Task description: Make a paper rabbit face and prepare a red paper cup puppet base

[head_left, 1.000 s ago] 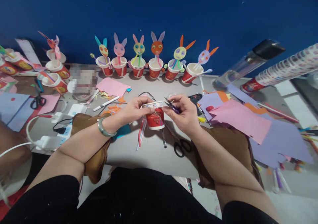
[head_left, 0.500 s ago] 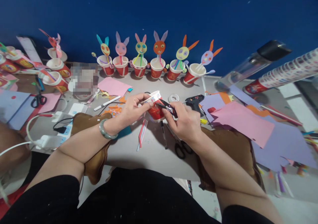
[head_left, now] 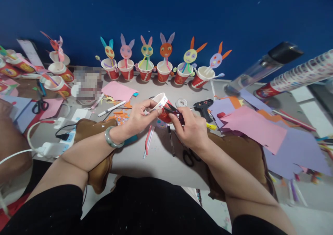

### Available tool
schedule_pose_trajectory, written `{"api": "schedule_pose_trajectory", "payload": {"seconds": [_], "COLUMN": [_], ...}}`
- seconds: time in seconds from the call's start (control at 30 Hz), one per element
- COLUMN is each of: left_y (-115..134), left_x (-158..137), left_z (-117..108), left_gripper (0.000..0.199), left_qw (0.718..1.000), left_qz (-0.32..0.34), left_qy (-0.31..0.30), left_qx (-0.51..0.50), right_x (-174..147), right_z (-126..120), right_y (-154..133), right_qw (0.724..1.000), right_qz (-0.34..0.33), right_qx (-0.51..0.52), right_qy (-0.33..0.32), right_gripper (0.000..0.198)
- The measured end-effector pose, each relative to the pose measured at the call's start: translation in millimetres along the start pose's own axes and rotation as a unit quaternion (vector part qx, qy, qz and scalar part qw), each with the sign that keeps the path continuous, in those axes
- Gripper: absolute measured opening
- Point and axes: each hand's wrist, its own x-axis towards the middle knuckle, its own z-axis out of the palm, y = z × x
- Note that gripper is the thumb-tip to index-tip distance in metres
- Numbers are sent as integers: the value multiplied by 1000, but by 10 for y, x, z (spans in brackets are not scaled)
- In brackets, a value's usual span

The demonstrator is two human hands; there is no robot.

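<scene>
My left hand (head_left: 142, 118) pinches a red and white paper cup (head_left: 162, 113) near its rim and keeps it tilted above the table. In my right hand (head_left: 194, 125) is a black pointed tool (head_left: 173, 111), its tip against the cup's side; its exact kind is unclear. Below the cup lie several drinking straws (head_left: 148, 141) and a black pen (head_left: 171, 140). Beside my right wrist are black-handled scissors (head_left: 188, 157), partly covered by it. Under the cup, a pale round piece with a face (head_left: 161, 124) shows in part.
A row of cups with paper rabbit heads (head_left: 146, 70) stands along the blue wall. Right of my hands lie a black glue gun (head_left: 204, 107), a tape roll (head_left: 181, 102) and pink paper (head_left: 257, 127). Power strips (head_left: 56, 148) sit left. A stack of cups (head_left: 299, 73) leans at right.
The cup has tipped so that more of its opening shows, and the tool has shifted slightly along its side. At far left, another person's arm has moved.
</scene>
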Motion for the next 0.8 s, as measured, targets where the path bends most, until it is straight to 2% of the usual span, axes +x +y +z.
{"api": "schedule_pose_trajectory", "payload": {"seconds": [0.5, 0.8], "left_y": [-35, -43], "left_x": [-36, -45], "left_z": [41, 23], "left_gripper": [26, 25], "left_qw": [998, 1000], "left_qz": [41, 7], "left_qy": [39, 9], "left_qx": [29, -2], "right_x": [-3, -6], "right_z": [-3, -7], "right_y": [-8, 19], "right_qw": [1000, 998], "right_qz": [-8, -33], "right_qx": [-19, -58], "right_qy": [0, 2], "right_gripper": [38, 37]}}
